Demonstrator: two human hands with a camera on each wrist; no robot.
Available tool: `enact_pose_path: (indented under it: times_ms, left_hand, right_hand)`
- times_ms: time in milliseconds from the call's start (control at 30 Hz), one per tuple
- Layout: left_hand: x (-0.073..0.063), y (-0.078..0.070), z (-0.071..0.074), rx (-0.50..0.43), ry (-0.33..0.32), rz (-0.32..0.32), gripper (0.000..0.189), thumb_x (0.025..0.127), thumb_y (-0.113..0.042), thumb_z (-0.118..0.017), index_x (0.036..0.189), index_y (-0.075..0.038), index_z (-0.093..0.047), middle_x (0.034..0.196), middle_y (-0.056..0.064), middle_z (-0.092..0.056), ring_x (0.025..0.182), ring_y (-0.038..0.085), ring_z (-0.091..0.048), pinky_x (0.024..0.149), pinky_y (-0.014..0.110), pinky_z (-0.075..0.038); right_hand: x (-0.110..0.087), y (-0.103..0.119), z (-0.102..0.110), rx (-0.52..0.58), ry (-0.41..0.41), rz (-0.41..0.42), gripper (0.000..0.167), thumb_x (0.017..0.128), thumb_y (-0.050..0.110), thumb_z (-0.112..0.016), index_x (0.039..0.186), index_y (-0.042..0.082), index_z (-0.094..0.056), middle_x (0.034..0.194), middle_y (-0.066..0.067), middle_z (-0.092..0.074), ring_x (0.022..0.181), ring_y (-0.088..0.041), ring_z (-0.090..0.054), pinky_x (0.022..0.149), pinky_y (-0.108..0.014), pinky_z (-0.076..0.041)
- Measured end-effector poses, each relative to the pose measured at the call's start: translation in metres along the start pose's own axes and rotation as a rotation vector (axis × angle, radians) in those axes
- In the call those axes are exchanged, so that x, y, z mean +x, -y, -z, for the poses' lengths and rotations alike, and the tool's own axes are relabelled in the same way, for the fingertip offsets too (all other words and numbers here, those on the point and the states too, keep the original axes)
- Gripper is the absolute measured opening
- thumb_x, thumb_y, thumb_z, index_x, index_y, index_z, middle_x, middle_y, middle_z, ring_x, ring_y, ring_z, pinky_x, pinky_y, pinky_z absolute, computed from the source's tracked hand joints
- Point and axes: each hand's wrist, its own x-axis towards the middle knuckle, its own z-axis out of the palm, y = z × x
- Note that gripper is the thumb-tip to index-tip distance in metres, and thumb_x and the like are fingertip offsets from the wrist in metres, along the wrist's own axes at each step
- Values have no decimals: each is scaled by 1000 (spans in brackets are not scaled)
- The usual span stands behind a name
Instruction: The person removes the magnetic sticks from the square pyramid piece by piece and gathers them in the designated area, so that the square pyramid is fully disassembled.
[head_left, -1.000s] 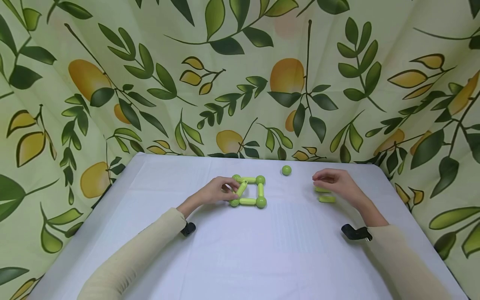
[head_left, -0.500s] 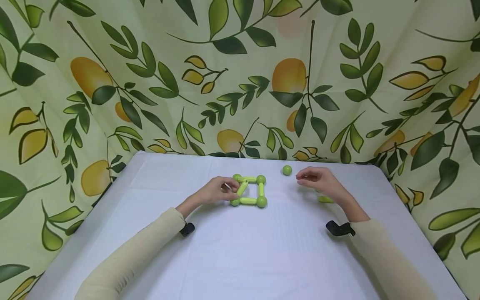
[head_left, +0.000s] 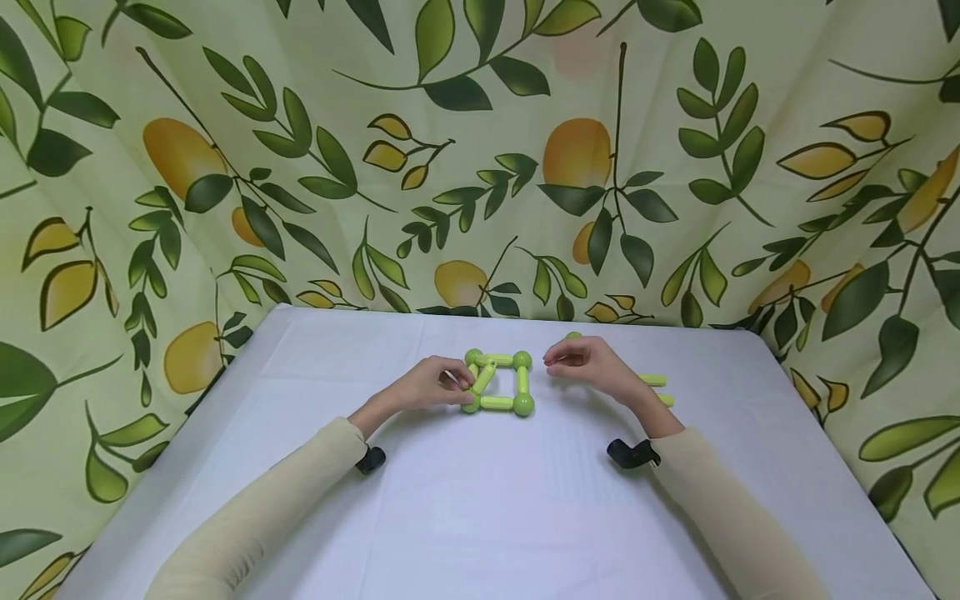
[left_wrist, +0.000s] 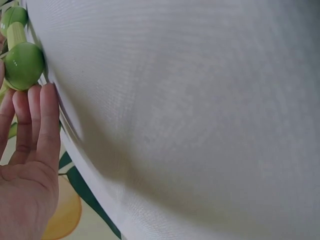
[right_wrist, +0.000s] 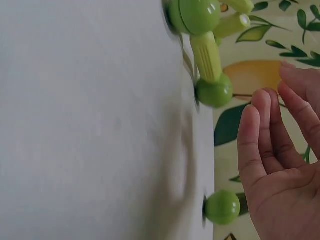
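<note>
Currently, left grip [head_left: 432, 382] clamped on green frame [head_left: 497, 403]; right grip [head_left: 591, 367] apart, near it.

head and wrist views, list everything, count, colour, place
Cloth-covered table: one, white, beneath
Printed fabric curtain: one, pale green, behind
Glossy balls: four, green, corners of square frame
Ridged rods: five, light green, four frame sides, one slanting
Loose ball: one, green, near table's far edge
Loose rods: two, light green, right of frame
Wrist cameras: two, black, wrists
Left hand: one, beige-sleeved, gripping frame's left side
Right hand: one, beige-sleeved, right of frame
</note>
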Motion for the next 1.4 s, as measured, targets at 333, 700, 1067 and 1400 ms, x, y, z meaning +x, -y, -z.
enact_pose_path:
  times_ms: [333, 700, 1067, 1400]
  left_hand:
    - [-2, -5, 1, -12, 12, 54, 19, 89, -7, -80, 103, -2, -70, 96, 4, -65, 89, 18, -65, 80, 30, -57]
    - [-6, -3, 0, -96, 28, 98, 17, 88, -2, -79, 102, -1, -69, 98, 8, -65, 86, 20, -68, 71, 36, -60]
    - [-5, -6, 2, -75, 34, 105, 17, 89, -2, -79, 103, -1, -69, 98, 8, -64, 86, 19, -68, 70, 33, -60]
    - [-5, -2, 2, -100, 46, 84, 17, 90, -3, -78, 103, 0, -68, 98, 10, -64, 82, 19, -69, 70, 37, -60]
  right_hand:
    - [26, 8, -34, 25, 113, 48, 27, 91, 6, -78, 114, -4, -72, 107, -16, -71, 97, -26, -67, 86, -29, -55]
    - [39, 15, -53, 32, 167, 44, 30, 89, 4, -79, 119, 1, -72, 101, -8, -73, 95, -25, -69, 85, -33, -56]
    - [45, 15, -60, 47, 189, 52, 28, 91, 0, -76, 119, 0, -71, 98, -9, -74, 92, -25, -70, 82, -32, -56]
    - [47, 14, -63, 90, 172, -1, 19, 90, 3, -79, 107, 3, -72, 96, -12, -74, 91, -27, -70, 79, -34, -57]
